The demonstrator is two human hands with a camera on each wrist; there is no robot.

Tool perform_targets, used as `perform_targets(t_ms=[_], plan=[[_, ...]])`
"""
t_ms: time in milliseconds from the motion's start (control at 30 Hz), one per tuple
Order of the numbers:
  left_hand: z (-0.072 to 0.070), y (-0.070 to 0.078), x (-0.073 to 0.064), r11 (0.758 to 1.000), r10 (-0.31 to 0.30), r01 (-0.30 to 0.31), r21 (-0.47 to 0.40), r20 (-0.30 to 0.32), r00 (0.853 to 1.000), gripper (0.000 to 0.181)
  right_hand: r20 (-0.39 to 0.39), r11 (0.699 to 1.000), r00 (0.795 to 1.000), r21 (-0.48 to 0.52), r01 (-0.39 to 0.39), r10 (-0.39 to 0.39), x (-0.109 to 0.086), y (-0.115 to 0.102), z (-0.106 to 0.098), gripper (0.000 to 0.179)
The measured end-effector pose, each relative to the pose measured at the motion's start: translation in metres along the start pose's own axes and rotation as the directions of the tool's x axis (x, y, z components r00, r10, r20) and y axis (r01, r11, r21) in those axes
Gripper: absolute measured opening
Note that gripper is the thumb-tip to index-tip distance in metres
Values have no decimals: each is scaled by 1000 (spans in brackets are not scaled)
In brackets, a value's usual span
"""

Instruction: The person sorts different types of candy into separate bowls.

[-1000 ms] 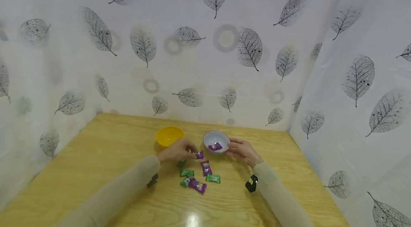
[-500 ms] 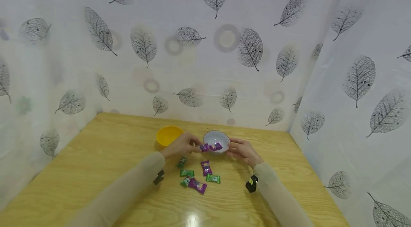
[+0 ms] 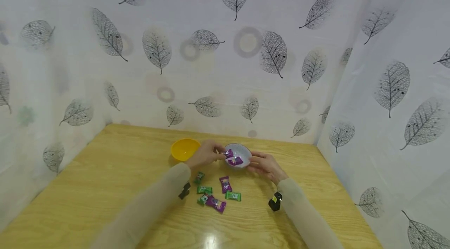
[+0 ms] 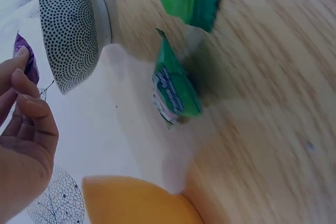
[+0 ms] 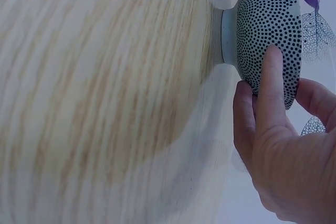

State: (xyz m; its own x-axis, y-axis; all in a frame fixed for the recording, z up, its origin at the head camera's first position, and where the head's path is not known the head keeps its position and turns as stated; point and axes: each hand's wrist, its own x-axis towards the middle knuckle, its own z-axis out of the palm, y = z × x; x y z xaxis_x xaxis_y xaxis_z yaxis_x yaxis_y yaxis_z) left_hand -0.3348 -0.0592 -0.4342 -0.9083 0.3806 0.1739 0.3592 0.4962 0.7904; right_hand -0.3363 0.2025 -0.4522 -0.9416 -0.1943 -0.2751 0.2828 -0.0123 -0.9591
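My left hand (image 3: 206, 153) pinches a purple wrapped candy (image 3: 229, 153) between thumb and fingertips, over the left side of a small dotted bowl (image 3: 245, 152). In the left wrist view this candy (image 4: 30, 65) is above the bowl's rim. Another purple candy (image 3: 235, 160) lies inside the bowl. From the right, my right hand (image 3: 266, 166) grips the bowl. The right wrist view shows its thumb at the rim and its fingers (image 5: 271, 85) along the speckled outer wall (image 5: 270, 30). The bowl stands upright on its foot on the table.
A yellow bowl (image 3: 185, 149) stands left of the dotted one, close behind my left wrist. Between my forearms lie two purple candies, one (image 3: 225, 184) nearer the bowls, and several green candies (image 3: 233, 196). A leaf-patterned curtain (image 3: 211, 77) borders the wooden table (image 3: 119, 155).
My left hand has carried the purple candy up and to the right, from in front of the dotted bowl to over its rim. The right hand and both bowls have stayed put.
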Motion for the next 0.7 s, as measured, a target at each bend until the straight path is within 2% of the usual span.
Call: perform_targets(t_ms=[233,400,500,700], plan=[[9,7,10,996,71,-69,56,-26,997,12,-16,1000,1000,-7,-3,2,-1,0,2,48],[14,3,12,993,90,-84,79,-72,993,12,-2,1000,1000,-14,-1,1,-1,1,3,48],[15,1,11,993,88,-80,84,-95,992,14,8,1000,1000,-12,3,-3,-1,1,2,49],[13,4,6,998,45,-40,56,-85,995,14,3,1000,1000,-9,7,-7,-2,0,1,50]])
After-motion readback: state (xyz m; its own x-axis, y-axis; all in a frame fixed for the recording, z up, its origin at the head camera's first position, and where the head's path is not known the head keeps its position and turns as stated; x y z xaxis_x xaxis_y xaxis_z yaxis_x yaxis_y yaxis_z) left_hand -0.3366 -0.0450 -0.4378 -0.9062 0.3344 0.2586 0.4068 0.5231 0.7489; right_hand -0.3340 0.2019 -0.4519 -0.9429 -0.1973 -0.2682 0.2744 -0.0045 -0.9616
